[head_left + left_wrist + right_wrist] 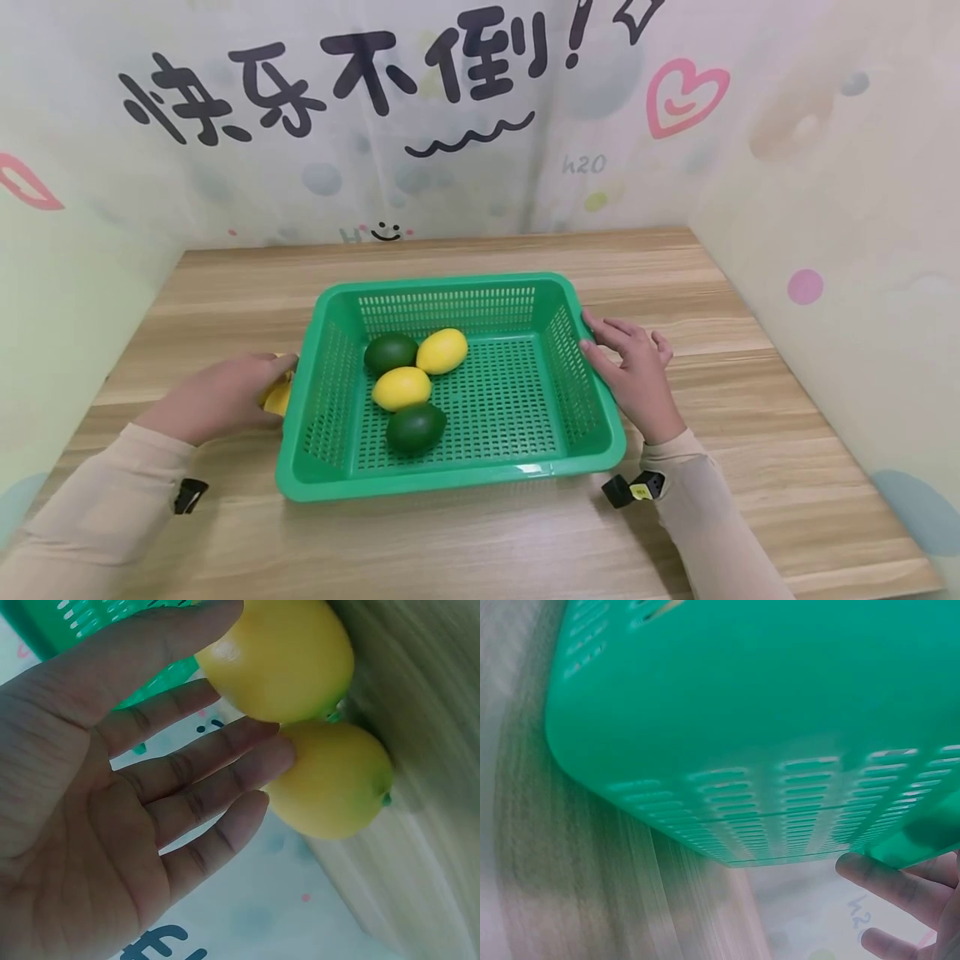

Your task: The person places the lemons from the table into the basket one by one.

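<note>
A green plastic basket point(480, 471) stands on the table, holding two yellow lemons point(442, 351) and two dark green avocado-like fruits point(416, 429). My left hand point(232, 398) is low beside the basket's left wall, blurred in the head view. Two more lemons lie there: in the left wrist view, the thumb and fingers reach one lemon point(289, 660), and fingertips touch the other lemon point(330, 780). These fingers look nearly straight. At the basket's right rim, my right hand point(633, 375) rests its thumb and fingertips, with fingers extended beneath the rim in the right wrist view.
The wood-grain table point(480, 542) extends around the basket. Behind it rises a pale wall covering point(480, 192) with black lettering and drawings, and similar covering borders both sides. Small black devices point(633, 489) are strapped at the wrists.
</note>
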{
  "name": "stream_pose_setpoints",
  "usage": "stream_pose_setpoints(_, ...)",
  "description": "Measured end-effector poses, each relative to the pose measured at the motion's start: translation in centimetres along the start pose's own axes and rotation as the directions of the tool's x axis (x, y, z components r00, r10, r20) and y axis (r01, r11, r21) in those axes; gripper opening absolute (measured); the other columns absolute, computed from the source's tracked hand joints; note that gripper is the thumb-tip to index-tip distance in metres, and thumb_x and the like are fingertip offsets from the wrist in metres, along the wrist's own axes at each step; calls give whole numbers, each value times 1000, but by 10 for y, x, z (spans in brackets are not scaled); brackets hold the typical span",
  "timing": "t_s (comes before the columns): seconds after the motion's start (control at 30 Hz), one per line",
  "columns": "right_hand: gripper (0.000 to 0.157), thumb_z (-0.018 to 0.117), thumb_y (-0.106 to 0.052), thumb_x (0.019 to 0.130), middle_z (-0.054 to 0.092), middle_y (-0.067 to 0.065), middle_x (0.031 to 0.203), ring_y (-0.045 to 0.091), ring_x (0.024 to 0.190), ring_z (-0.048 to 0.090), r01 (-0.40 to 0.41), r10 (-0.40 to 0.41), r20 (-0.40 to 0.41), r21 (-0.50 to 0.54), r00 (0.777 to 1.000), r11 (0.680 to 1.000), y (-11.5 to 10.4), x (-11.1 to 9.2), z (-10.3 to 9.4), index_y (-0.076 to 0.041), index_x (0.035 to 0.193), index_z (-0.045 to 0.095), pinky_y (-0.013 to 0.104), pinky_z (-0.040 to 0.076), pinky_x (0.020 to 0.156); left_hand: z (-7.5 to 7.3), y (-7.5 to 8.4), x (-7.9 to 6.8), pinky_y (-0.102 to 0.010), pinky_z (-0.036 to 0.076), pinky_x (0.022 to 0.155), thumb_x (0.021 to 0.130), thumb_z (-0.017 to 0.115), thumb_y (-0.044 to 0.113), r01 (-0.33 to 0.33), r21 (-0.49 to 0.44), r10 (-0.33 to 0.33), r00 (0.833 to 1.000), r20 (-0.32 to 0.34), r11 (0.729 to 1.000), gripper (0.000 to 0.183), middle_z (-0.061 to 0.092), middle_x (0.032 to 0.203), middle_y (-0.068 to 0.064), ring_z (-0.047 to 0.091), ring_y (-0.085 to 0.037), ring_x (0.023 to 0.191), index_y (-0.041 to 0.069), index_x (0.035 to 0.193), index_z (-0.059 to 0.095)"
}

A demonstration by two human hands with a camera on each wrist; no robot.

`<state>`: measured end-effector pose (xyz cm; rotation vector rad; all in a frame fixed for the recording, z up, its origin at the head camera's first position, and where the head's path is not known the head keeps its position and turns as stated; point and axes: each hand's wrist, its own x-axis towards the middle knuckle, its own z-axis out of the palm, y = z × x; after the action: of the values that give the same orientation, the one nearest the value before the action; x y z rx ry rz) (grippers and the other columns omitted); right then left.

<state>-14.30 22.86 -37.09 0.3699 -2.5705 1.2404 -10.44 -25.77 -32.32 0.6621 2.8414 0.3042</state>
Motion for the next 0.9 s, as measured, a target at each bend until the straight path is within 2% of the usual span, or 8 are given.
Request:
stream_pose_setpoints(0.13,44,69,-13,99,75,21,111,40,133,46,-1,1,1,-3,1000,1000,1,0,0,-4,141,62,68,-1,112,5,-1,1,-36,51,66,72,92,10,5,-16,-5,1000,8,1000,50,64,86,4,54,-14,73,7,113,64)
stream_pose_setpoints(0.33,44,69,-13,99,75,21,112,40,133,46,-2,2,1,-8,1000,1000,0,0,1,-3,141,62,68,-2,112,11,-2,2,-40,54,71,70,95,16,-15,11,15,999,-32,1000,53,66,89,4,59,-15,77,11,114,67)
stream_pose_setpoints(0.6,44,69,-13,99,75,21,111,41,133,46,0,0,2,-3,1000,1000,-1,0,0,-3,141,62,68,-2,112,22,0,2,-41,55,71,67,96,27,-10,28,11,999,-35,1000,46,64,84,9,59,-14,76,15,98,65)
stream_pose_setpoints(0.77,44,69,-13,99,75,21,111,41,133,46,-2,2,5,-8,1000,1000,-1,0,0,-3,141,62,68,-2,112,21,3,1,-38,53,68,67,95,25,15,17,-14,999,-38,1000,44,62,81,9,56,-13,72,15,96,63)
stream_pose_setpoints(0.9,44,69,-13,99,75,21,110,40,133,46,0,0,6,-5,1000,1000,0,-1,0,-3,141,61,69,-2,112,15,5,-1,-34,48,64,69,92,26,39,-3,-39,999,-29,999,44,60,79,8,52,-13,70,12,101,65)
